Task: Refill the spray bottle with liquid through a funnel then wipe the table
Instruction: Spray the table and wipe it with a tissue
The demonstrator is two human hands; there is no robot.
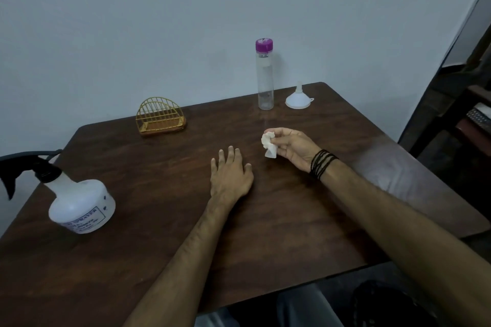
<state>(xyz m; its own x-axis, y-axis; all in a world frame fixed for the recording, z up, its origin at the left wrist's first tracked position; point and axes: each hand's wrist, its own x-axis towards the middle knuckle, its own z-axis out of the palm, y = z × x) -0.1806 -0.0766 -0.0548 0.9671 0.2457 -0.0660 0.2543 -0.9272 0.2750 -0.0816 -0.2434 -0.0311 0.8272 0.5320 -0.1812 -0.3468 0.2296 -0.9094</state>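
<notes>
Nearest the camera, two bare forearms reach out over the dark wooden table [265, 233]. Left of the left hand [230, 176], toward the table's left edge, stands the white spray bottle [81, 206] with its black trigger head screwed on; its wall is opaque, so the level inside cannot be told. The left hand lies flat on the table, fingers loosely spread, holding nothing. Just right of it and a little farther on, the right hand [291, 146] hovers above the wood, its fingertips pinching a crumpled white tissue [269, 145]. Judging by the capped sprayer and the funnel set aside, the refill looks finished and the wiping step is in hand — the next move calls for pressing the wad down and sweeping it across the surface. Beyond the left hand sits a gold wire holder [160, 117], empty. Farthest back, right of it, a clear bottle with a purple cap [265, 74] looks nearly empty — beside it the white funnel [299, 98] rests mouth-down.
</notes>
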